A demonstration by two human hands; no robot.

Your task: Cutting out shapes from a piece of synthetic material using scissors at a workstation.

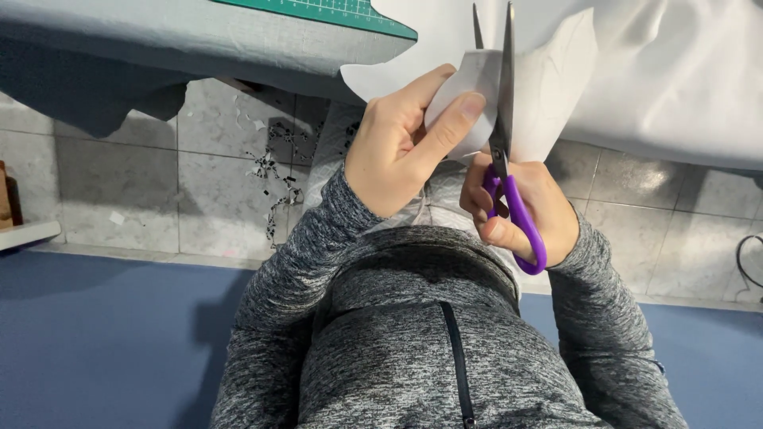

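My left hand pinches a piece of white paper between thumb and fingers, just left of the blades. My right hand grips purple-handled scissors, fingers through the loops. The steel blades point away from me and stand slightly apart, with the paper's edge between them. Both arms wear grey heathered sleeves, held close in front of my chest.
A table edge covered by grey cloth carries a green cutting mat at the top. White fabric drapes at the upper right. Small paper scraps lie on the grey tiled floor. A blue mat covers the near floor.
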